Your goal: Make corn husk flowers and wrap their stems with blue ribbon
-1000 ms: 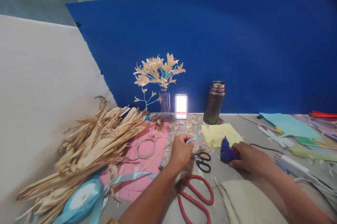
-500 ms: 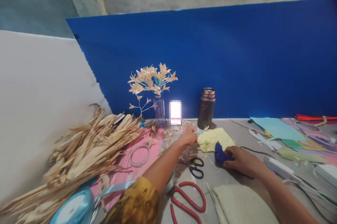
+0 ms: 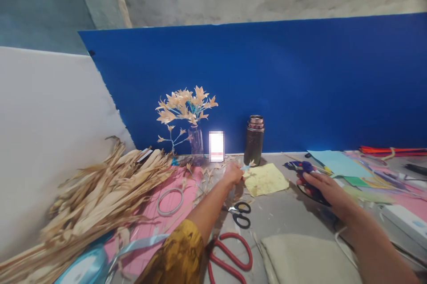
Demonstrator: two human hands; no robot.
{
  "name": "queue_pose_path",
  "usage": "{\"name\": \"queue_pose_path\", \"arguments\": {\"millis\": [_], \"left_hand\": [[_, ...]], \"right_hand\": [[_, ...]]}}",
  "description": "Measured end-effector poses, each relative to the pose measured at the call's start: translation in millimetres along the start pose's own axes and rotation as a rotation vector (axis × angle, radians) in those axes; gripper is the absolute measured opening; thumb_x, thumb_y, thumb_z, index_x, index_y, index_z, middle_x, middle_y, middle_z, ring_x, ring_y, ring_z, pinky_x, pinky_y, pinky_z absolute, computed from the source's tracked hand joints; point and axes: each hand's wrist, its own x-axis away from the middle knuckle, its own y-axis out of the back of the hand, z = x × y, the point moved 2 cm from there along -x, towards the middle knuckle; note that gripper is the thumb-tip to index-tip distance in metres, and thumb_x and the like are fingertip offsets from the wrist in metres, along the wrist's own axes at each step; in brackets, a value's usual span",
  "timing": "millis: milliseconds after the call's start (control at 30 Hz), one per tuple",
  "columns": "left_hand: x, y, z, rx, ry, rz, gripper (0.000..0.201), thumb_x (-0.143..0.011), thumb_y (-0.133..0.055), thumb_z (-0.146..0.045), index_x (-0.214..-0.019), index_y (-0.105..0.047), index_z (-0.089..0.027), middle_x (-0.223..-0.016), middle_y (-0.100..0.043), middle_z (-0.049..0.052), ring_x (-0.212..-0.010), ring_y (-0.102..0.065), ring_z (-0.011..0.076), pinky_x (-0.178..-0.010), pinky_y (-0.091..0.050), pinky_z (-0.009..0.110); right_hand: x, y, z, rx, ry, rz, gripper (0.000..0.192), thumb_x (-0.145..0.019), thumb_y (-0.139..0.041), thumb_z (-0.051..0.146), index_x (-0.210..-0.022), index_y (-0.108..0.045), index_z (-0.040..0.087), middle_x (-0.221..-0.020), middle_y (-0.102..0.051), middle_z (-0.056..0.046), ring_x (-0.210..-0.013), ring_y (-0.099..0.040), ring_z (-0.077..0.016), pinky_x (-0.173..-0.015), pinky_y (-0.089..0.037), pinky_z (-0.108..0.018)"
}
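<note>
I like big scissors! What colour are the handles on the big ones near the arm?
Red. The big scissors show best in the head view.

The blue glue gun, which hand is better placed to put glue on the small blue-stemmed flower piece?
The right hand: it already grips the blue glue gun, lifted with its nozzle pointing left. The left hand is busy pinching the small blue-stemmed flower piece above the yellow paper.

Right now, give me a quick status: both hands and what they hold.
Left hand pinching a small blue-stemmed flower. Right hand gripping the glue gun, lifted off the table. Black scissors lie below the left hand.
</note>
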Motion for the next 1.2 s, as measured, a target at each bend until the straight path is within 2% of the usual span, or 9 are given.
{"name": "queue_pose_path", "arguments": {"millis": [33,100,167,233,300,433,767,1000,1200], "left_hand": [[4.5,-0.4,-0.1,0.016,0.002,-0.010,0.033,-0.094,-0.062,-0.034,-0.121,-0.061,-0.015,-0.117,-0.065,0.010,-0.097,-0.066,0.0215,-0.082,-0.057,0.041],[16.6,0.1,0.4,0.061,-0.011,-0.036,0.019,-0.091,-0.065,-0.028,-0.101,-0.066,-0.011,-0.087,-0.068,0.005,-0.072,-0.064,0.0147,-0.063,-0.055,0.028],[30.4,2.2,0.9,0.118,-0.049,-0.055,0.011,-0.086,-0.070,-0.020,-0.082,-0.065,-0.011,-0.061,-0.058,-0.002,-0.051,-0.054,0.0087,-0.047,-0.043,0.019],[42.6,5.1,0.6,0.176,-0.080,-0.068,0.012,-0.081,-0.071,-0.016,-0.074,-0.062,-0.013,-0.052,-0.053,-0.005,-0.044,-0.047,0.0066,-0.042,-0.036,0.016],[50.5,7.6,-0.5,0.230,-0.094,-0.083,0.012,-0.077,-0.072,-0.014,-0.072,-0.062,-0.014,-0.049,-0.052,-0.005,-0.043,-0.046,0.0065,-0.041,-0.034,0.016],[54.4,9.5,-2.8,0.318,-0.096,-0.108,0.013,-0.071,-0.073,-0.011,-0.071,-0.060,-0.015,-0.049,-0.053,-0.005,-0.043,-0.048,0.0074,-0.039,-0.034,0.016],[57.9,5.2,-3.2,0.362,-0.071,-0.120,0.015,-0.071,-0.066,-0.004,-0.069,-0.058,-0.016,-0.042,-0.052,-0.005,-0.038,-0.044,0.0076,-0.037,-0.032,0.016],[60.8,4.3,-4.3,0.352,-0.097,-0.125,0.014,-0.071,-0.069,-0.007,-0.068,-0.059,-0.016,-0.044,-0.053,-0.005,-0.039,-0.047,0.0076,-0.038,-0.032,0.015],[58.9,4.9,-2.9,0.339,-0.101,-0.140,0.014,-0.070,-0.071,-0.009,-0.067,-0.059,-0.015,-0.044,-0.053,-0.005,-0.038,-0.046,0.0072,-0.037,-0.033,0.015]], "right_hand": [[1.5,-3.3,2.6,-0.087,0.024,0.011,0.053,-0.076,-0.067,0.068,-0.089,-0.069,0.017,-0.079,-0.069,-0.006,-0.056,-0.052,-0.0140,-0.051,-0.040,-0.027],[6.2,-16.7,9.7,-0.171,0.093,0.090,0.057,-0.079,-0.064,0.070,-0.093,-0.069,0.015,-0.081,-0.068,-0.006,-0.054,-0.049,-0.0125,-0.050,-0.037,-0.027],[12.4,-35.2,16.6,-0.137,0.141,0.223,0.058,-0.082,-0.061,0.071,-0.092,-0.069,0.014,-0.078,-0.066,-0.006,-0.055,-0.048,-0.0122,-0.050,-0.034,-0.026],[18.4,-52.6,20.7,-0.061,0.170,0.341,0.059,-0.085,-0.056,0.071,-0.088,-0.069,0.013,-0.076,-0.064,-0.006,-0.056,-0.048,-0.0126,-0.050,-0.032,-0.026],[22.4,-64.6,21.8,-0.005,0.193,0.389,0.060,-0.088,-0.052,0.071,-0.087,-0.068,0.013,-0.073,-0.062,-0.005,-0.057,-0.048,-0.0133,-0.051,-0.032,-0.026],[24.3,-73.1,20.0,0.041,0.215,0.359,0.056,-0.091,-0.049,0.067,-0.088,-0.067,0.014,-0.072,-0.061,-0.004,-0.058,-0.048,-0.0134,-0.052,-0.033,-0.026],[24.3,-75.7,23.0,0.178,0.209,0.334,0.056,-0.091,-0.045,0.069,-0.077,-0.062,0.017,-0.063,-0.057,-0.001,-0.057,-0.050,-0.0155,-0.053,-0.035,-0.027],[24.3,-75.0,23.0,0.268,0.212,0.280,0.059,-0.092,-0.041,0.071,-0.075,-0.060,0.018,-0.062,-0.057,-0.002,-0.058,-0.051,-0.0167,-0.054,-0.036,-0.028],[24.7,-73.9,22.7,0.319,0.230,0.281,0.059,-0.093,-0.040,0.069,-0.063,-0.054,0.020,-0.056,-0.053,-0.001,-0.056,-0.050,-0.0164,-0.055,-0.035,-0.029]]}}
